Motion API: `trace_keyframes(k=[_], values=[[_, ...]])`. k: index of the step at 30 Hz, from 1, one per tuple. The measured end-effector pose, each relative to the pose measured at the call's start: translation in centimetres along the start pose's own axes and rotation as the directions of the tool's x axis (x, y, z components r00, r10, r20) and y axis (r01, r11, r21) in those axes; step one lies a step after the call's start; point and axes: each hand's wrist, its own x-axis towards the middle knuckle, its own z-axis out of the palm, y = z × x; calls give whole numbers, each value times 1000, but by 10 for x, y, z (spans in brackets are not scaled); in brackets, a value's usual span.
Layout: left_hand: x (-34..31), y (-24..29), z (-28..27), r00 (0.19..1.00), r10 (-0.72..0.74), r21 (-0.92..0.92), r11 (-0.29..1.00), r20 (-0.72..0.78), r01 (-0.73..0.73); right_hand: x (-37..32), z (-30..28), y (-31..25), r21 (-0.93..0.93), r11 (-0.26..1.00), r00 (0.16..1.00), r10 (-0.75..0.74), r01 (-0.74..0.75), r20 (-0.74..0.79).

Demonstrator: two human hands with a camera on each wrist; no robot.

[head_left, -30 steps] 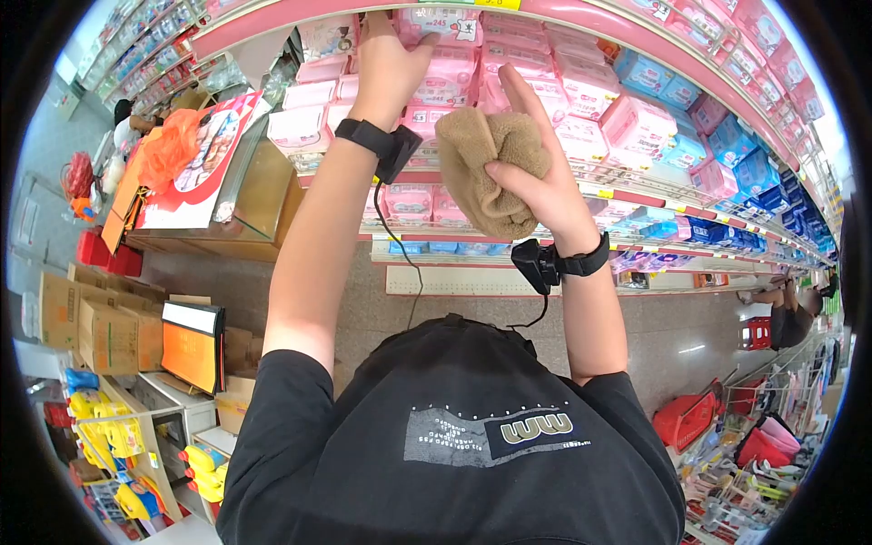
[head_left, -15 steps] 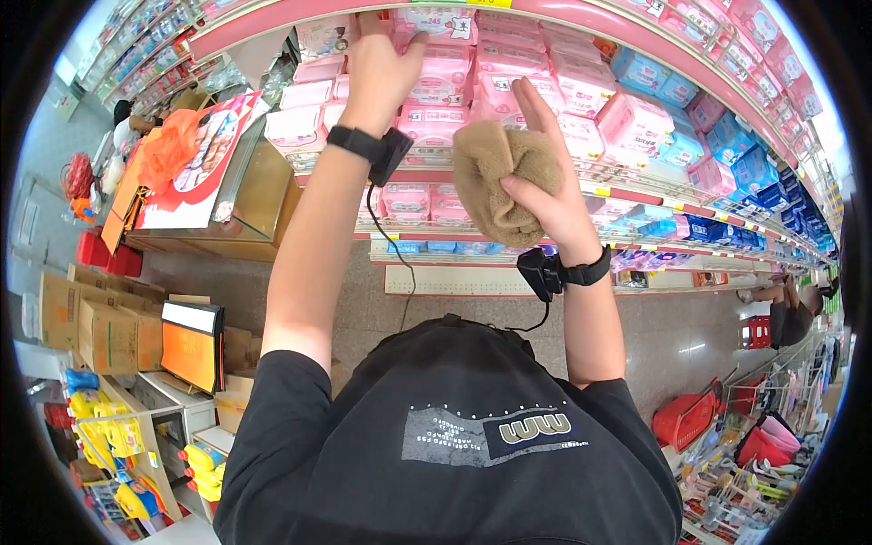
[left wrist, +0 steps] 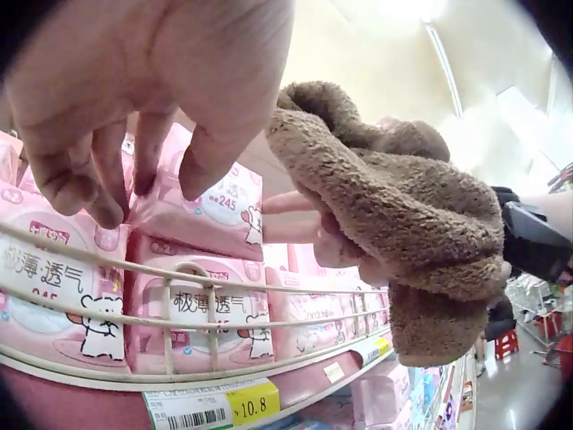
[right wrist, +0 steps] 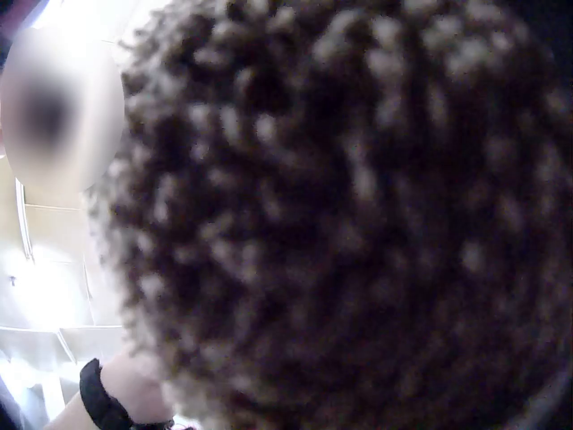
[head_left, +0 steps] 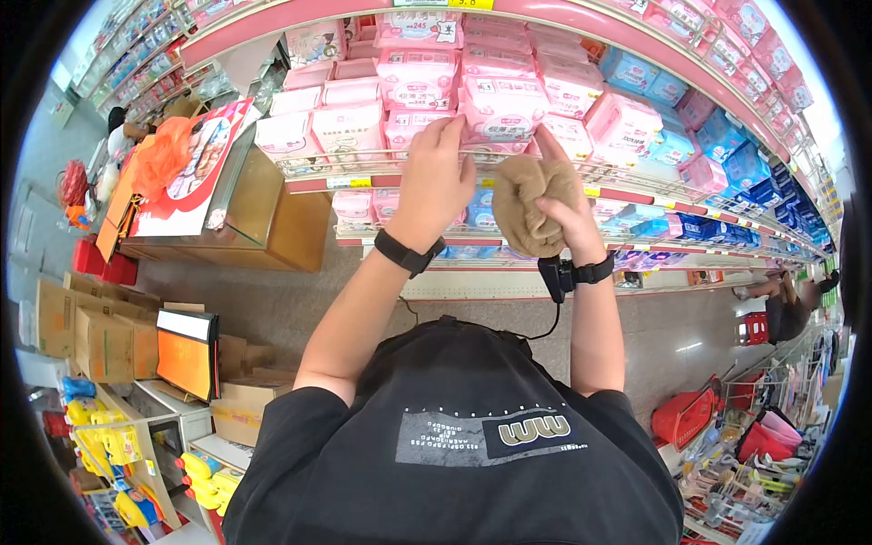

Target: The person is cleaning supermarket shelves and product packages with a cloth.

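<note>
In my right hand [head_left: 572,222] I hold a folded brown fluffy towel [head_left: 531,207], thumb across its front and fingers extended past it toward the shelf. In the left wrist view, those fingers [left wrist: 291,215] reach the right edge of a pink pad pack [left wrist: 210,202] marked 245, which sits on top of another pack [left wrist: 201,309]. My left hand [head_left: 436,182] is at the same pack's left side, fingers loosely bent, thumb overlapping its front in the left wrist view. The towel [right wrist: 340,224] fills most of the right wrist view.
A wire rail [left wrist: 215,327] fences the shelf front, above a price tag [left wrist: 255,403]. Pink and blue packs fill the shelves to the right. A glass-topped counter [head_left: 250,204] stands at left, with cardboard boxes [head_left: 104,341] below. A red basket [head_left: 686,418] is at lower right.
My left hand has drawn back from deep on the upper shelf, toward me and to the right, ending by the pink pack. My right hand with the towel has shifted slightly right and nearer me.
</note>
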Motion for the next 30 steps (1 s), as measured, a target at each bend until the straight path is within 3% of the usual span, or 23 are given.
trace_keyframes(k=[3,11,15,23,27,30], values=[[-2,-2,9,999,-21,-4,1000,-38,21,-6,6,-9,36,994,993,99,-102,70],[-1,1,21,996,-64,-61,996,-63,60,-9,7,4,-16,999,998,-43,44,48],[-14,27,11,989,-81,-115,991,-120,67,-25,7,-5,-138,982,989,-116,128,90],[60,38,-3,990,1,-178,984,-139,-26,25,-15,-47,-180,952,965,-227,249,131],[87,27,6,992,2,-167,986,-130,-24,53,-20,-60,-44,990,985,-132,138,107],[102,34,7,991,-82,-155,986,-104,65,75,-29,-45,-76,992,994,-96,100,52]])
